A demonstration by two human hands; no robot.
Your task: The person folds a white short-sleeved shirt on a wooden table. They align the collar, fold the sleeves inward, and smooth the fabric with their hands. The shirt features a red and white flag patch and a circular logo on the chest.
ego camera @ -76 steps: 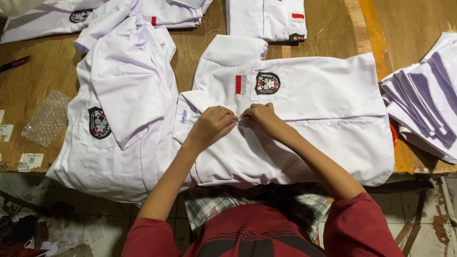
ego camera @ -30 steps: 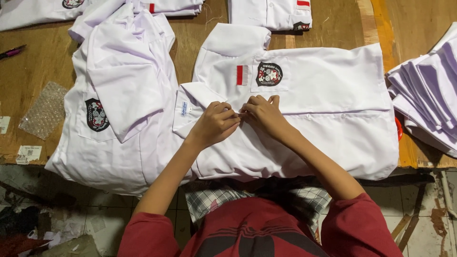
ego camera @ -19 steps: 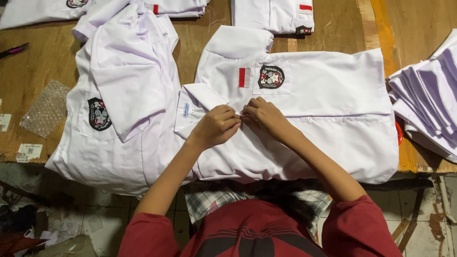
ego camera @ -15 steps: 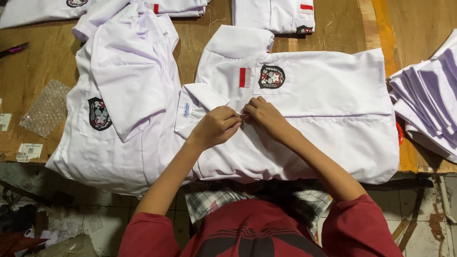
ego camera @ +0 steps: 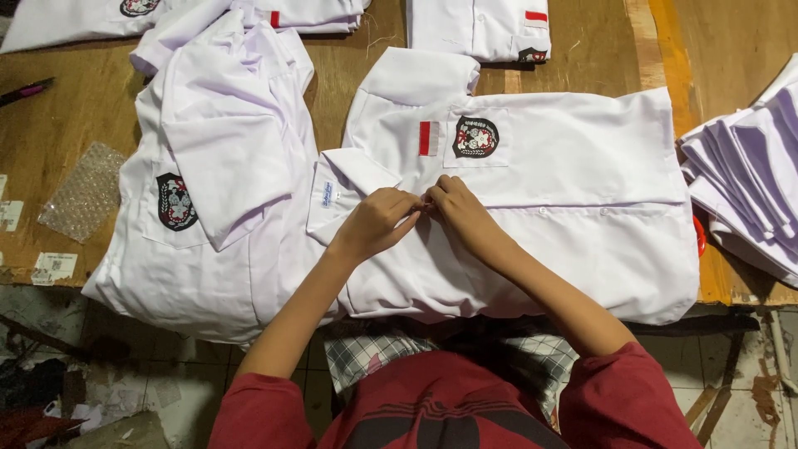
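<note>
Buttoning is the step in hand: left hand (ego camera: pixel 378 223) and right hand (ego camera: pixel 459 212) pinch the white shirt (ego camera: pixel 540 233) front, flat on the bench (ego camera: pixel 50 150) (collar leftward). Next likely needs the neighbouring button.

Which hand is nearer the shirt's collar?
Left. The left hand sits just right of the collar, almost touching it. The right hand is farther along the white shirt, past the left.

The hands (ego camera: pixel 428 218) hide their pinch point on the white shirt (ego camera: pixel 565 208); the folded stack (ego camera: pixel 748 175) is cropped.
</note>
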